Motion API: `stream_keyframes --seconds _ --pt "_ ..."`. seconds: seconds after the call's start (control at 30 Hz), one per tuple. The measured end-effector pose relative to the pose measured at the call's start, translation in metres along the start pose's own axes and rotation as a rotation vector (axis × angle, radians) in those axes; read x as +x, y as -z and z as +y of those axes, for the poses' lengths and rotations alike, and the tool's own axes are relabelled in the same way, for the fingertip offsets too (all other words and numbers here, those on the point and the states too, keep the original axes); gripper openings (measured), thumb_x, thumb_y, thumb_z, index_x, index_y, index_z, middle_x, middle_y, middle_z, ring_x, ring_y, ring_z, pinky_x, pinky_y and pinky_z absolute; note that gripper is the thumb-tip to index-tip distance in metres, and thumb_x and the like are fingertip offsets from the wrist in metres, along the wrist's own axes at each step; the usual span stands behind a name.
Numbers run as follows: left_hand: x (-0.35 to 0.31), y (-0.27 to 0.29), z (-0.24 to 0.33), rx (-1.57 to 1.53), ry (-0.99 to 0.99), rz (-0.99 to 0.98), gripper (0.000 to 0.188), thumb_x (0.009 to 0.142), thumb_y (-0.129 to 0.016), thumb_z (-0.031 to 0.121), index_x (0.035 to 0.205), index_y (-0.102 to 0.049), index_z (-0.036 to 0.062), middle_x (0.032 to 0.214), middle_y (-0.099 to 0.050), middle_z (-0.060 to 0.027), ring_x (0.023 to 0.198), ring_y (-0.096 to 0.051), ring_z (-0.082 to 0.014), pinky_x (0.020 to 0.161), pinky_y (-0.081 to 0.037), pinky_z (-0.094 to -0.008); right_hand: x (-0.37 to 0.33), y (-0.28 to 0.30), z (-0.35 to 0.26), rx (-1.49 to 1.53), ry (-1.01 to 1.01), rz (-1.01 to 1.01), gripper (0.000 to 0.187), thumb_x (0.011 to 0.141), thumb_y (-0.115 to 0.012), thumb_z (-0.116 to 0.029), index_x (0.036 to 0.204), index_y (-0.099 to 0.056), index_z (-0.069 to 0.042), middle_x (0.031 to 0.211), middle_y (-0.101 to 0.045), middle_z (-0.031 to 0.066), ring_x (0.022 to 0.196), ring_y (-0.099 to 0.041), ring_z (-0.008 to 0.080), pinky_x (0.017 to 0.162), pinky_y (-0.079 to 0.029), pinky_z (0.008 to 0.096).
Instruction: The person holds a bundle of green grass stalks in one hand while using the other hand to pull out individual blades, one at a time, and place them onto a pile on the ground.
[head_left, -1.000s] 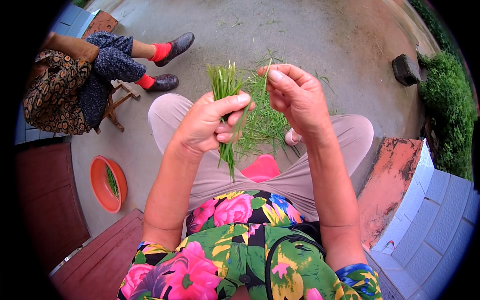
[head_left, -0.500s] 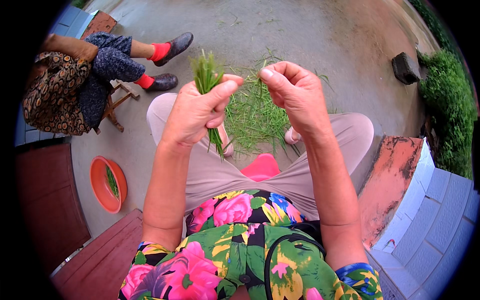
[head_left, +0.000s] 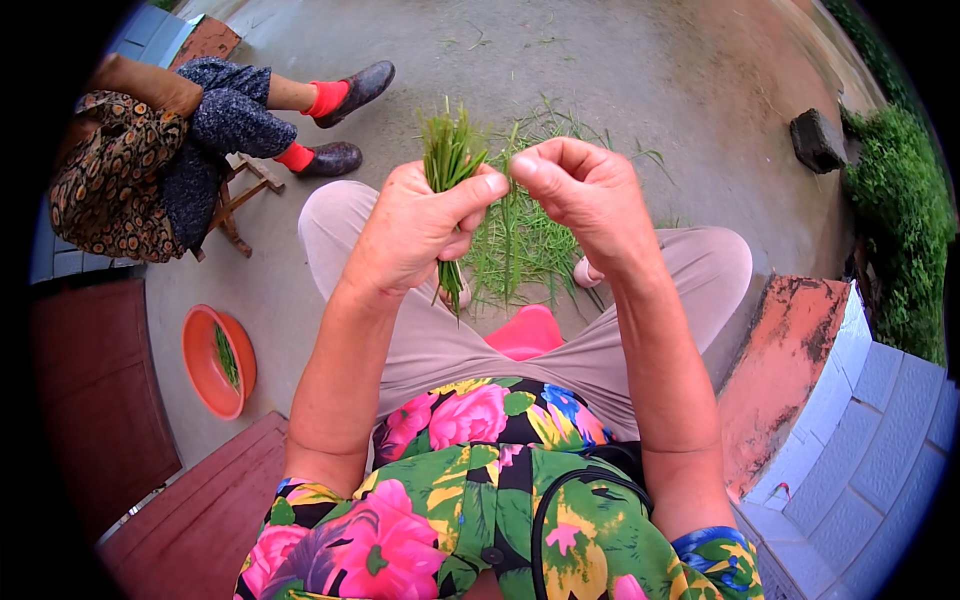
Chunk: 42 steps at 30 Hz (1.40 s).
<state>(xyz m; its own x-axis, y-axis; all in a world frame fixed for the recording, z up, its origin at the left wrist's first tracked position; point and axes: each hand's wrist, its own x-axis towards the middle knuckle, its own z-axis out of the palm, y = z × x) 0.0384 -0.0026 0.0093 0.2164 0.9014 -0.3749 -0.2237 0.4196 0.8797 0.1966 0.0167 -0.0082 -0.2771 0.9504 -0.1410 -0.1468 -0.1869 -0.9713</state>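
Note:
My left hand (head_left: 420,225) is closed round an upright bunch of thin green stalks (head_left: 450,150) that look like chives. Their tips stick out above the fist and the lower ends below it. Close beside it, my right hand (head_left: 590,205) pinches a thin green stalk (head_left: 512,225) between thumb and forefinger; it hangs down in front of the heap behind. The two hands almost meet at the thumbs. Beneath them, between my feet, a loose heap of green stalks (head_left: 545,255) is spread over the concrete ground.
An orange basin (head_left: 245,385) with some green stalks inside stands at the left. Beyond it another person (head_left: 225,125) sits on a wooden stool (head_left: 235,215). A red-and-blue brick ledge (head_left: 790,370) is at my right. Farther off lie a dark block (head_left: 818,140) and bushes (head_left: 900,220).
Both hands have come closer together, the left one moving right with its bunch. A long stalk now shows hanging at my right fingertips.

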Motion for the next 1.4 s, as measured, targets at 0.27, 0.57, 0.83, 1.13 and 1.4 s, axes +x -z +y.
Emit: stream_keyframes --seconds 0.27,0.57,0.83,1.13,1.4 --pt "-0.004 0.004 -0.001 0.063 -0.004 0.007 0.011 0.075 -0.060 0.013 0.074 -0.054 0.0041 0.052 -0.039 0.0050 0.040 -0.030 -0.0014 0.034 -0.022 -0.0182 0.002 0.001 0.003 -0.071 0.063 0.019 0.016 0.075 -0.060 -0.016 0.074 -0.057 0.000 0.062 -0.052 -0.0030 0.058 -0.045 0.0035 0.052 -0.037 0.0183" --pt "-0.007 0.014 -0.002 0.023 0.073 -0.037 0.008 0.077 -0.057 0.009 0.077 -0.050 0.0051 0.052 -0.037 0.0050 0.038 -0.028 -0.0013 0.033 -0.022 -0.0170 0.006 0.009 -0.003 0.098 0.130 0.195 0.010 0.078 -0.057 -0.013 0.077 -0.055 -0.003 0.057 -0.045 -0.0045 0.046 -0.036 0.0020 0.041 -0.027 0.0157" --pt "-0.010 0.020 0.000 -0.138 0.125 -0.077 0.010 0.079 -0.055 0.013 0.076 -0.050 0.0052 0.051 -0.037 0.0051 0.038 -0.029 -0.0017 0.032 -0.023 -0.0165 0.009 0.013 0.024 -0.329 0.002 -0.038 0.024 0.080 -0.053 -0.020 0.091 -0.057 0.002 0.070 -0.058 0.0035 0.058 -0.052 0.0082 0.053 -0.041 0.0225" --pt "-0.008 0.014 0.000 -0.142 0.133 -0.090 0.012 0.079 -0.055 0.014 0.073 -0.051 0.0051 0.051 -0.037 0.0050 0.038 -0.028 -0.0016 0.032 -0.023 -0.0167 0.002 -0.010 -0.008 0.041 -0.005 -0.017 0.019 0.077 -0.059 -0.020 0.078 -0.057 -0.001 0.058 -0.050 -0.0032 0.049 -0.042 0.0036 0.044 -0.033 0.0172" --pt "-0.005 0.014 -0.002 -0.154 0.133 -0.137 0.017 0.079 -0.056 0.016 0.088 -0.055 0.0011 0.053 -0.038 0.0050 0.039 -0.029 -0.0017 0.033 -0.022 -0.0167 0.006 -0.006 -0.008 0.116 0.016 -0.014 0.018 0.076 -0.059 -0.019 0.069 -0.055 -0.003 0.056 -0.047 -0.0039 0.049 -0.039 0.0022 0.042 -0.030 0.0175"
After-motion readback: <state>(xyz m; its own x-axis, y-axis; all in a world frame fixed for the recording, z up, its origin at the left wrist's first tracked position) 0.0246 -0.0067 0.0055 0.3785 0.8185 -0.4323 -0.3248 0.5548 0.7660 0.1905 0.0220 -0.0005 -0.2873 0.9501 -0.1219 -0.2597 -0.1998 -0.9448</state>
